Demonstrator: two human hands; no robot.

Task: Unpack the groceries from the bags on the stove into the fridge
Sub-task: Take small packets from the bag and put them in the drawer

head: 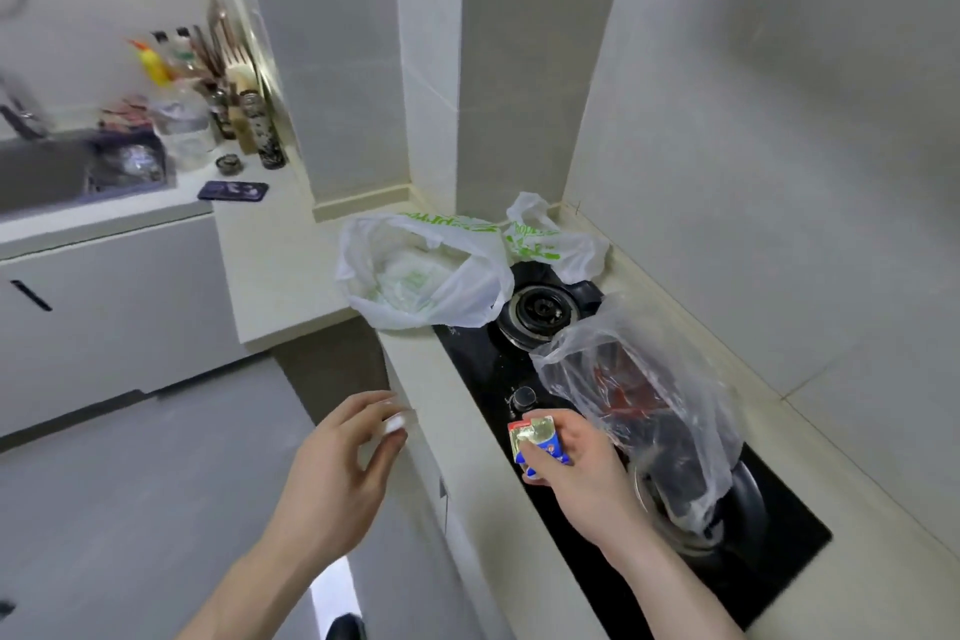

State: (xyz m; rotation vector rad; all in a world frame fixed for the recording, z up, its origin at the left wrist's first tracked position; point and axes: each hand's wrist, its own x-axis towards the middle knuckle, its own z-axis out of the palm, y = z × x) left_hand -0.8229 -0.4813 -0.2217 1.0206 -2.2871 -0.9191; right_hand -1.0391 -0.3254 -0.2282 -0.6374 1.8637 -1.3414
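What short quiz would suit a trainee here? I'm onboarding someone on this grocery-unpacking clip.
1. True or false: the right hand holds a small packet.
2. Which bag shows red contents: A) the clear bag, B) the white bag with green print?
3. What black surface lies under the clear bag?

Key: 1 true; 2 A; 3 the stove.

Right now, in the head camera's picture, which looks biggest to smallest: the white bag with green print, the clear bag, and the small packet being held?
1. White bag with green print and clear bag: look alike, and the clear one is nearer, so unranked.
2. Small packet, held in the right hand: clearly smallest.
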